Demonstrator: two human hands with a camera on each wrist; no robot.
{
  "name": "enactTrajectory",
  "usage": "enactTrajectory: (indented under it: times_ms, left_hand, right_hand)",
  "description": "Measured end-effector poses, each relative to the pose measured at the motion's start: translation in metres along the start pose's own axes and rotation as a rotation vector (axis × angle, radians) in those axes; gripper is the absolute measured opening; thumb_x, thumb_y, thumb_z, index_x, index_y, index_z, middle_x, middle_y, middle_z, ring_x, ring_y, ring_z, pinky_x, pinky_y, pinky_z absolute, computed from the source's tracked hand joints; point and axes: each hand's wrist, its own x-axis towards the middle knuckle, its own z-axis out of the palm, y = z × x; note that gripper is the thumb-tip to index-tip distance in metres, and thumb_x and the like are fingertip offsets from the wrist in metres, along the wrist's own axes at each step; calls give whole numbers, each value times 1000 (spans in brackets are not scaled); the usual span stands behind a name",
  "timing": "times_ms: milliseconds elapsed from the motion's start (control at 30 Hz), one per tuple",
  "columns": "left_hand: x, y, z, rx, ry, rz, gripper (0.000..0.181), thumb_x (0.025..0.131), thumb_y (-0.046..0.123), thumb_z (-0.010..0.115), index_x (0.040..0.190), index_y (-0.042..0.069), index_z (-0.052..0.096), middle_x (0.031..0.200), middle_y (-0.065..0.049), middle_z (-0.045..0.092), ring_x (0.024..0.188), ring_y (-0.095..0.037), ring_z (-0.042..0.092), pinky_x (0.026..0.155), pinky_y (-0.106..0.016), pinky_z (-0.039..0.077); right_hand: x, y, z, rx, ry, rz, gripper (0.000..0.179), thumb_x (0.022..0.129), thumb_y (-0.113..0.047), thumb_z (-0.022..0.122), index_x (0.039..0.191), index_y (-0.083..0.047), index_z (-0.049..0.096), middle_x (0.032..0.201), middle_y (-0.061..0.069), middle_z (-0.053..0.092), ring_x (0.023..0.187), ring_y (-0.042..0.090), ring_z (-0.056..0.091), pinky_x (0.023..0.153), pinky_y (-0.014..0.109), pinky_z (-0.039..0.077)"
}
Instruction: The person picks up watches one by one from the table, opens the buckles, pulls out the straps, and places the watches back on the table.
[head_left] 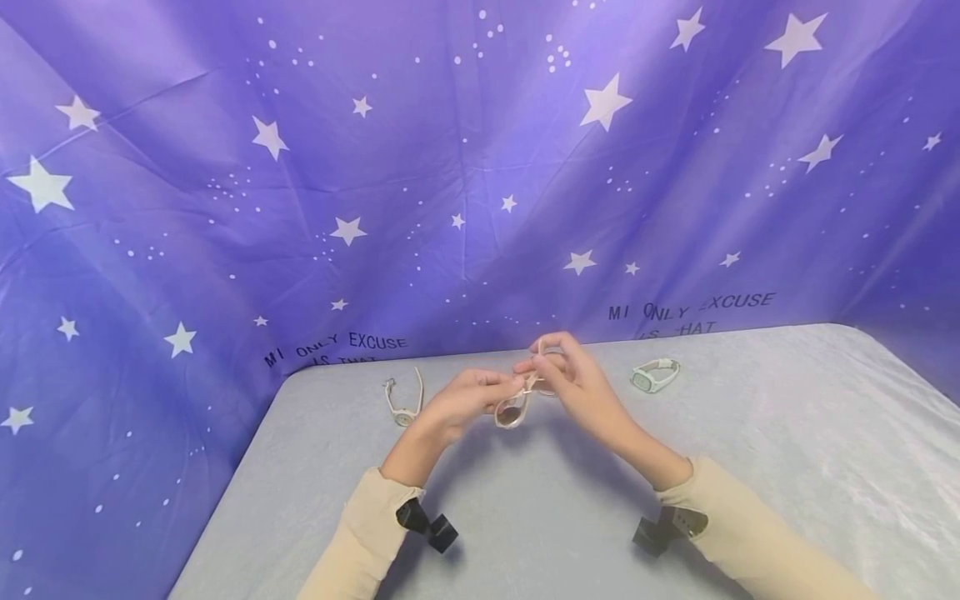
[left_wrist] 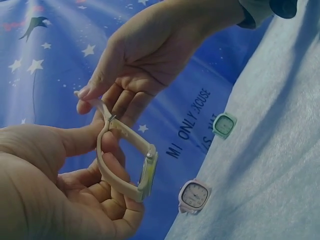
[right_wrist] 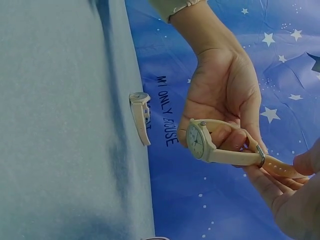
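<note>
Cream watch held up off the bench, midway btwn both hands. L hand pinched the strap by the buckle, prob. to steady the loop; R hand pinched the free strap tail, thumb atop, I'd guess for control of that end. Strap already thru buckle, loop closed. Lifted clear, I think, so fingers had room inside & round it.

Long axis ran approx. up-down: case low, buckle above, tail on past it to R hand. Dial faced down twd bench.

Others lay apart, maybe for working room: pale watch to person's L, green watch R, pink watch btwn.
</note>
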Motion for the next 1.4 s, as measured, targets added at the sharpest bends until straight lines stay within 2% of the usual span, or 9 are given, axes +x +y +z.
enactTrajectory:
  times_ms: [100, 267, 367, 467, 600, 867, 1133, 1300, 1400]
  left_hand:
    - [-1, 1, -2, -20, -20, -4, 26, 103, 14, 56, 108, -7, 70, 80, 10, 69, 80, -7, 64, 89, -27, 52]
    - [-1, 4, -3, -41, -40, 0, 27, 105, 11, 50, 82, 14, 63, 79, 6, 62, 83, -9, 59, 89, -26, 50]
    - [-2, 5, -3, -50, -51, 8, 25, 105, 9, 48, 85, 12, 63, 81, 5, 62, 84, -9, 62, 93, -28, 51]
    - [-2, 6, -4, -53, -55, 16, 21, 104, 8, 48, 99, 0, 67, 83, 5, 66, 83, -10, 65, 96, -32, 52]
    - [-4, 7, -6, -33, -38, 31, 28, 103, 10, 51, 117, -10, 64, 84, 6, 71, 84, -11, 67, 100, -37, 51]
    - [-5, 8, -5, 26, 37, 86, 23, 96, 13, 59, 109, -1, 71, 86, 3, 74, 85, -14, 67, 98, -38, 50]
    - [-6, 8, 3, 51, 128, 205, 23, 94, 7, 64, 114, -5, 68, 89, -8, 74, 77, -13, 65, 78, -27, 54]
    - [-5, 8, 6, 133, 176, 327, 24, 91, 0, 65, 115, -2, 63, 93, -22, 73, 72, -14, 65, 68, -26, 59]
    - [-5, 8, 7, 208, 201, 378, 20, 91, 2, 67, 111, 2, 65, 92, -21, 72, 70, -14, 66, 66, -28, 61]
  right_hand:
    - [2, 0, -1, 8, 7, 22, 22, 107, -9, 48, 124, 4, 45, 119, 31, 68, 106, 21, 73, 94, 32, 60]
    - [4, 2, -4, 31, 30, 63, 20, 107, -7, 47, 122, 6, 45, 122, 34, 67, 97, 8, 74, 91, 35, 61]
    - [4, 1, -6, 47, 39, 72, 20, 107, -7, 46, 121, 7, 45, 123, 35, 66, 95, 7, 74, 92, 40, 60]
    - [4, 1, -6, 48, 49, 66, 19, 107, -9, 47, 120, 6, 46, 123, 35, 66, 95, 8, 74, 93, 43, 59]
    - [4, 1, -7, 66, 62, 52, 20, 107, -9, 47, 120, 7, 46, 122, 36, 65, 95, 9, 74, 92, 42, 60]
    - [4, 1, -7, 86, 73, 24, 22, 107, -7, 47, 121, 9, 44, 119, 39, 64, 96, 8, 74, 89, 32, 61]
    - [4, 0, -8, 55, 108, 30, 22, 107, -9, 48, 121, 7, 46, 120, 36, 66, 98, 7, 74, 91, 30, 60]
    - [3, 0, -8, 39, 138, 43, 22, 107, -8, 48, 122, 7, 47, 121, 36, 66, 96, 5, 74, 91, 28, 61]
    - [3, 0, -6, 46, 144, 43, 24, 107, -7, 48, 123, 10, 45, 121, 38, 65, 94, 5, 74, 89, 29, 61]
